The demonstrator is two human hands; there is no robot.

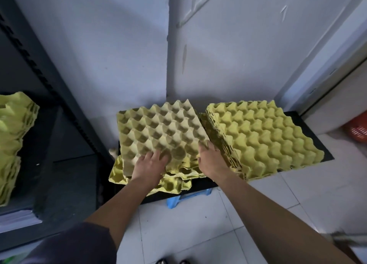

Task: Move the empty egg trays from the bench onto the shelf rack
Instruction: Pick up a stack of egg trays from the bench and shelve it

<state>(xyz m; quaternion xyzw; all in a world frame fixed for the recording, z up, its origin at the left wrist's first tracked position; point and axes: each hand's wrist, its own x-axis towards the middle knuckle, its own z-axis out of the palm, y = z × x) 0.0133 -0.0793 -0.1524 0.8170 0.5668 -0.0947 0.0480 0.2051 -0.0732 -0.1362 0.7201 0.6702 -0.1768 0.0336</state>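
Note:
Two piles of yellow egg trays sit on a low black bench [309,125] by the wall. The left pile [174,179] is loose and askew; its top tray [158,129] is tilted up off the rest. My left hand [152,162] grips that tray's near edge, fingers over the cups. My right hand [208,156] holds its near right corner, beside the neat right pile [264,138]. On the dark shelf rack [59,136] at the left stands another stack of yellow trays [12,140].
A white wall rises right behind the bench. An orange basket [357,130] sits at the far right on the tiled floor. A blue stool part [178,199] shows under the bench's front edge. White papers [17,218] lie on the rack's lower left.

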